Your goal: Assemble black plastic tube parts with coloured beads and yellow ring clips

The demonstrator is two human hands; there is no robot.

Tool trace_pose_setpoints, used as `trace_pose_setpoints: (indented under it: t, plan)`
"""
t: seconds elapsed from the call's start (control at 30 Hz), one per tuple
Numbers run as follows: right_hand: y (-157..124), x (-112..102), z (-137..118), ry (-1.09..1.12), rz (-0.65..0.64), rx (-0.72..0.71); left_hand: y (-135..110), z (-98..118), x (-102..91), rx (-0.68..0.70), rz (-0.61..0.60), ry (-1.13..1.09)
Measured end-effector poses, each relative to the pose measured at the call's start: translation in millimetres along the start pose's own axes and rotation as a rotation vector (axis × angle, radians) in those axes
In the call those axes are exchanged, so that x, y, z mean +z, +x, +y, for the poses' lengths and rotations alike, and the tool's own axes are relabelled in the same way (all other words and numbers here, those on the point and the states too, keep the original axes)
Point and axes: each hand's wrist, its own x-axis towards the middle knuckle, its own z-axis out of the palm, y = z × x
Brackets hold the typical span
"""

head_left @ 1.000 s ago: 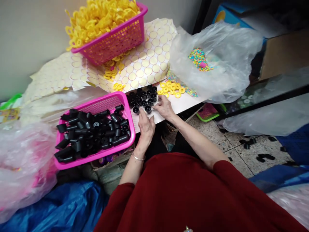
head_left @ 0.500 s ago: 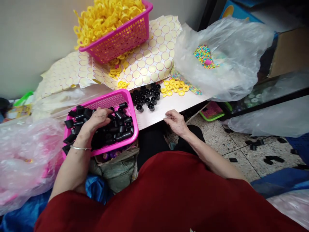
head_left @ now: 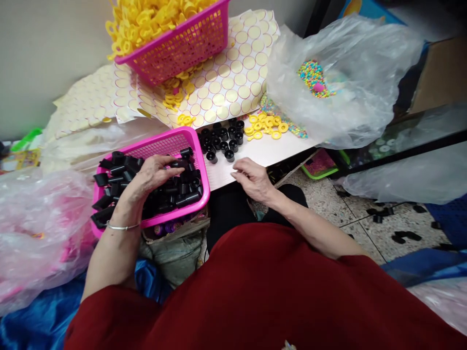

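My left hand (head_left: 155,172) reaches into a pink plastic basket (head_left: 205,182) heaped with black plastic tubes (head_left: 188,198). Its thumb and fingers close on one black tube (head_left: 178,164) near the basket's right side. Over the front edge of the white tabletop (head_left: 219,176), my right hand (head_left: 253,180) is half curled, with a small gap between thumb and fingertips and nothing visible in it. Just beyond its fingertips, several black round caps (head_left: 223,133) stand grouped on the tabletop. Yellow ring pieces (head_left: 268,125) lie to their right.
A pink basket (head_left: 182,53) of yellow rings stands at the back on sheets of round stickers (head_left: 233,80). A clear plastic bag (head_left: 343,92) with coloured beads sits at the right. Pink-filled plastic bags (head_left: 40,233) flank the left. Black pieces (head_left: 404,236) lie on the floor.
My left hand has moved right within the basket and now pinches a black tube. My right hand has shifted left, closer to the black caps. The view has tilted slightly.
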Motion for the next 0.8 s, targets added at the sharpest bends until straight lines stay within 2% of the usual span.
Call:
trace_pose_setpoints:
  t: [0.1,0.17,0.27,0.33,0.47,0.53,0.63,0.7,0.8]
  plan:
    - [28.1,26.5,-22.1,-0.149,-0.171,-0.229,-10.3,32.4,9.9,0.069,-0.053,-0.234]
    - [45.1,44.0,-30.7,-0.269,-0.300,-0.293,-13.3,47.2,14.0,0.066,-0.088,-0.382]
    - [59.1,59.6,-30.2,-0.397,-0.382,-0.312,-12.2,46.7,14.2,0.060,-0.116,-0.460]
    - [60.2,60.8,-22.8,-0.406,-0.374,-0.321,-10.0,33.9,13.8,0.074,-0.116,-0.342]
    - [52.8,52.1,-6.9,-0.295,-0.296,-0.284,-9.5,12.8,25.2,0.065,-0.174,0.098]
    - [48.9,48.1,-4.4,-0.222,-0.269,-0.249,-10.7,14.2,35.4,0.090,-0.241,0.283]
    - [44.8,44.1,-7.0,-0.089,-0.251,-0.201,-9.9,22.6,45.6,0.149,-0.274,0.474]
    - [42.1,40.4,-9.5,0.015,-0.239,-0.163,-7.1,24.5,45.6,0.168,-0.288,0.482]
    - [35.6,30.2,-10.8,0.128,-0.217,-0.105,-2.9,20.7,38.5,0.125,-0.225,0.259]
